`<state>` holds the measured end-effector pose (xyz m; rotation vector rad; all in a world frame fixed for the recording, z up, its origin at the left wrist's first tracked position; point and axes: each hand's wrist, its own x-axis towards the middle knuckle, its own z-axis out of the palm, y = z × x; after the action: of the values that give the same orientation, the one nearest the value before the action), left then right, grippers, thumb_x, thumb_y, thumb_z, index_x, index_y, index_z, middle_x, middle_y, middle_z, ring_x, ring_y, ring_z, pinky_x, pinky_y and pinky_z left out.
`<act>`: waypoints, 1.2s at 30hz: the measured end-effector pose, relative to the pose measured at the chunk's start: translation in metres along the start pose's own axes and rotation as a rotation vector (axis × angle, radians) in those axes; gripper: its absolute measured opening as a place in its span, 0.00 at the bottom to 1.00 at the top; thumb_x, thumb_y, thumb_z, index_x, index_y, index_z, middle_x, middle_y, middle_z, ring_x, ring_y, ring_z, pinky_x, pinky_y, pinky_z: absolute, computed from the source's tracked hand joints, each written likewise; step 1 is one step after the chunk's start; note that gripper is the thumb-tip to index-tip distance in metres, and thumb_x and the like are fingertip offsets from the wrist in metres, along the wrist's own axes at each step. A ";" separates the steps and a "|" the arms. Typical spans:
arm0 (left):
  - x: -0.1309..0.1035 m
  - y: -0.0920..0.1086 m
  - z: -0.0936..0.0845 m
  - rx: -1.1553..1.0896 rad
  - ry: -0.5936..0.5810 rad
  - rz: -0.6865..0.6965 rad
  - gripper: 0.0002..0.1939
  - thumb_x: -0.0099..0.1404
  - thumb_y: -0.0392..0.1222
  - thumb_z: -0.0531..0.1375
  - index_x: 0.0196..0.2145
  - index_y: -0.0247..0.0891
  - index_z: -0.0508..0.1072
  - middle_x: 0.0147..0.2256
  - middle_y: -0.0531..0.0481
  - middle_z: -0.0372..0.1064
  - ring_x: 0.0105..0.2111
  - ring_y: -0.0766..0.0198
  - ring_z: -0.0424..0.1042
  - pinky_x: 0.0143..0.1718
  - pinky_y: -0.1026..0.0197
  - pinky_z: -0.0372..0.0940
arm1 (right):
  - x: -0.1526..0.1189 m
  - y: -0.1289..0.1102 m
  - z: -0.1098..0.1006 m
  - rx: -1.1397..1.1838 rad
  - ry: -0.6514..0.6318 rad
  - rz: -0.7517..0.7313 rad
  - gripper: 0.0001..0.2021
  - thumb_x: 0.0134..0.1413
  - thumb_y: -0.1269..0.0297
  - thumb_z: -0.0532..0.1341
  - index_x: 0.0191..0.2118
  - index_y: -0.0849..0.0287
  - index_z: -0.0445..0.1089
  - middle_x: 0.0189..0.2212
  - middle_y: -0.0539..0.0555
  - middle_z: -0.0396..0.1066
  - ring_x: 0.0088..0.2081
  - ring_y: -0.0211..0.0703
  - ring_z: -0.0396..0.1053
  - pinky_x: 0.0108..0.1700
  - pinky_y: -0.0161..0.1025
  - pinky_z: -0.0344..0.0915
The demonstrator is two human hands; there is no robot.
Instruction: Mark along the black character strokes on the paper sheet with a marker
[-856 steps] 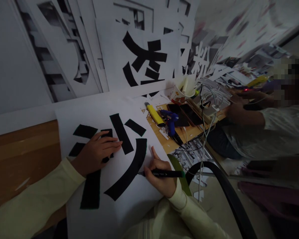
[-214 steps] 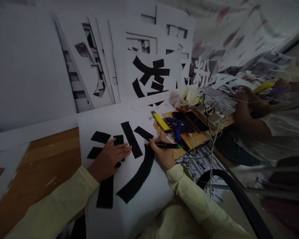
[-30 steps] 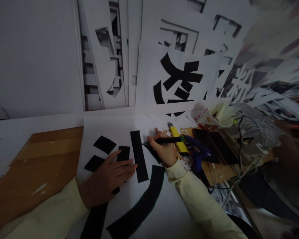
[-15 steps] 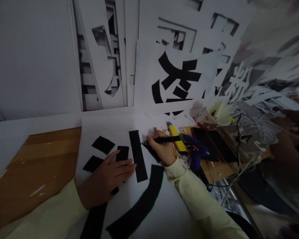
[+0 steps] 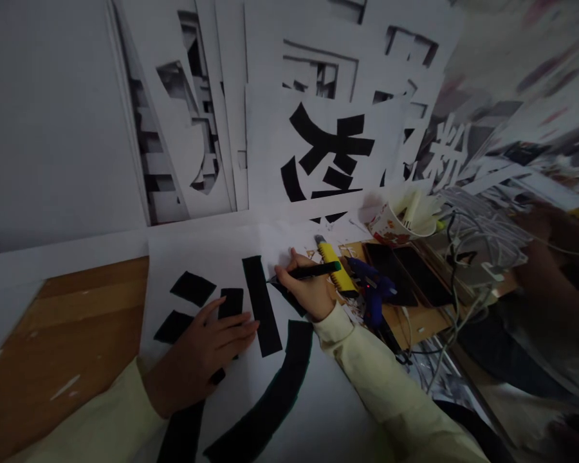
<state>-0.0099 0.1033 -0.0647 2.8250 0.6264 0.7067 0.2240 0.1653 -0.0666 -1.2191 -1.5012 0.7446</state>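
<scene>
My right hand grips a dark marker with a green end. Its tip rests by the right edge of a long upright black strip, above another slanted black shape partly under the hand. Fingers spread, my left hand lies flat on the white sheet, over some black shapes. To its upper left are two black four-sided shapes, one above the other. Below the strip curves a broad black shape, thinly edged in green.
Right of my right hand lie a yellow utility knife, a blue glue gun and dark phones. Behind stand a paper cup and tangled cables. Cut-out boards lean at the back. Another person's arm is at right.
The whole view has shifted slightly, with most things now a little farther left. Both hands keep nearly the same places on the sheet, the marker tip still by the strip.
</scene>
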 end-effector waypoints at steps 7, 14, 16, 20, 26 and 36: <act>0.000 0.000 0.000 0.023 -0.022 0.012 0.30 0.57 0.21 0.50 0.56 0.34 0.65 0.55 0.47 0.68 0.61 0.63 0.59 0.67 0.47 0.35 | 0.000 -0.001 0.000 0.025 -0.001 -0.009 0.16 0.49 0.64 0.63 0.18 0.54 0.56 0.15 0.40 0.55 0.19 0.33 0.53 0.64 0.53 0.54; 0.001 0.001 -0.001 0.016 -0.025 -0.002 0.31 0.56 0.21 0.49 0.57 0.36 0.63 0.55 0.49 0.69 0.60 0.64 0.61 0.67 0.48 0.37 | 0.000 -0.001 0.001 0.051 0.000 -0.016 0.17 0.48 0.65 0.63 0.17 0.54 0.55 0.15 0.40 0.54 0.18 0.33 0.52 0.64 0.52 0.54; 0.001 0.001 -0.001 0.017 -0.021 0.002 0.31 0.56 0.21 0.49 0.57 0.35 0.64 0.54 0.48 0.69 0.60 0.64 0.60 0.67 0.48 0.37 | 0.001 -0.001 0.001 0.040 -0.003 -0.016 0.16 0.48 0.65 0.62 0.17 0.54 0.55 0.15 0.40 0.54 0.19 0.33 0.52 0.64 0.52 0.55; 0.000 0.000 -0.001 0.019 -0.027 0.006 0.29 0.56 0.21 0.50 0.56 0.33 0.65 0.55 0.47 0.68 0.60 0.63 0.59 0.67 0.48 0.36 | 0.001 0.000 0.000 0.049 0.030 0.003 0.16 0.47 0.66 0.61 0.17 0.54 0.53 0.15 0.40 0.52 0.18 0.33 0.52 0.64 0.50 0.55; -0.001 0.000 0.001 0.005 -0.025 0.000 0.29 0.57 0.21 0.50 0.57 0.33 0.64 0.55 0.46 0.68 0.61 0.63 0.58 0.67 0.47 0.36 | 0.001 0.001 -0.004 0.149 0.133 0.029 0.16 0.45 0.67 0.62 0.16 0.54 0.53 0.15 0.40 0.52 0.19 0.33 0.52 0.61 0.52 0.59; 0.000 0.001 0.000 0.018 -0.005 0.005 0.30 0.57 0.22 0.50 0.56 0.33 0.63 0.54 0.47 0.69 0.61 0.63 0.59 0.67 0.47 0.36 | 0.000 0.000 -0.007 0.233 0.278 -0.023 0.17 0.49 0.64 0.63 0.17 0.55 0.55 0.15 0.40 0.51 0.19 0.31 0.53 0.60 0.50 0.64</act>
<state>-0.0091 0.1028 -0.0646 2.8447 0.6284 0.6980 0.2309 0.1645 -0.0642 -1.0780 -1.1650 0.6828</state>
